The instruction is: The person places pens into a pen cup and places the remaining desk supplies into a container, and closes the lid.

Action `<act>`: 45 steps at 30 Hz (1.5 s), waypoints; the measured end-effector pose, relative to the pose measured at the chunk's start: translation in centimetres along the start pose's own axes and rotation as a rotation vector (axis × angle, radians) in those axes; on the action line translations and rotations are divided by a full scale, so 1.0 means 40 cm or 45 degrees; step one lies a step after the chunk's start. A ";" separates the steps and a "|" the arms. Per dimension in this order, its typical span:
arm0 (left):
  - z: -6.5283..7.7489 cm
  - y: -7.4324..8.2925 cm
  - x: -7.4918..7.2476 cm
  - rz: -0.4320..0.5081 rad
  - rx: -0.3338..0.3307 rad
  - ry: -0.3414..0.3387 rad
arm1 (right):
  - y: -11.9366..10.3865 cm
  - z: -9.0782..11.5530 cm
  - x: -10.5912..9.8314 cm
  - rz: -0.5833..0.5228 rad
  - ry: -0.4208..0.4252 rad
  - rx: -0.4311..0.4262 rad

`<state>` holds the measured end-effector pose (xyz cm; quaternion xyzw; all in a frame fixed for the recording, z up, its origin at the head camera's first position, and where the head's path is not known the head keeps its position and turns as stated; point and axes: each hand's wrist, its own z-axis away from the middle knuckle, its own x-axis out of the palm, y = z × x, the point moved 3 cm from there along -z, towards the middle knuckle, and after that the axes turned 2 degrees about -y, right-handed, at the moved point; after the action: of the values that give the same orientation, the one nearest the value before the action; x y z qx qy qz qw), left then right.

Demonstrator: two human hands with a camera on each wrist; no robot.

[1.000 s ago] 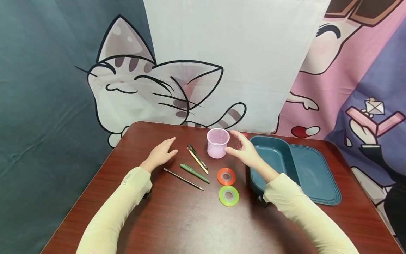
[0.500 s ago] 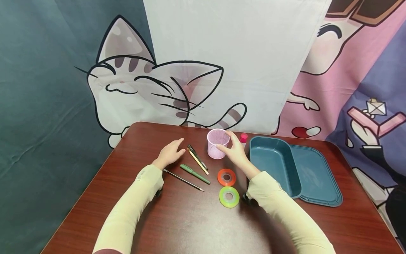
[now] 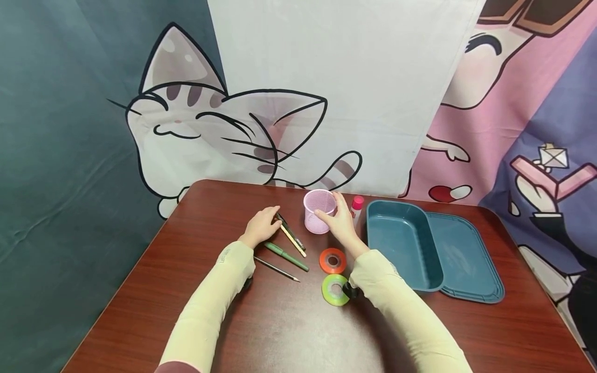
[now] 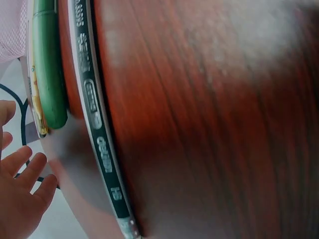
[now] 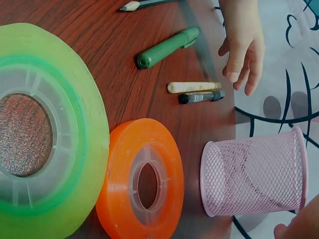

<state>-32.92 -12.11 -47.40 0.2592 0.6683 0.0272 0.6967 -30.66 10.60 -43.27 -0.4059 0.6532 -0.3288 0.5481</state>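
- The two hands are well apart from each other.
- The left hand (image 3: 262,226), fingers loosely extended and holding nothing, hovers near the ends of a black pen (image 5: 199,97) and a yellow pen (image 5: 194,87).
- The right hand (image 3: 344,224) curves about the right side of the pink mesh cup (image 3: 316,221), which stands upright; whether it grips cannot be told.
- Nearer the person lie a green pen (image 5: 167,48) and a pencil (image 3: 276,269).
- An orange tape roll (image 3: 325,260) and a lime tape roll (image 5: 92,134) lie before the cup.
- Right of the cup stand a red-capped glue stick (image 3: 356,210) and a blue box (image 3: 404,246), its lid (image 3: 471,254) beside it on the bench (image 3: 280,326).
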 end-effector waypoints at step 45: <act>-0.022 -0.013 0.021 -0.153 -0.002 -0.160 | 0.041 -0.019 0.009 0.035 -0.038 0.146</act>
<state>-33.82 -11.94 -48.35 0.2192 0.6375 -0.0304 0.7380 -31.70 11.02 -44.74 -0.3698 0.6305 -0.3519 0.5847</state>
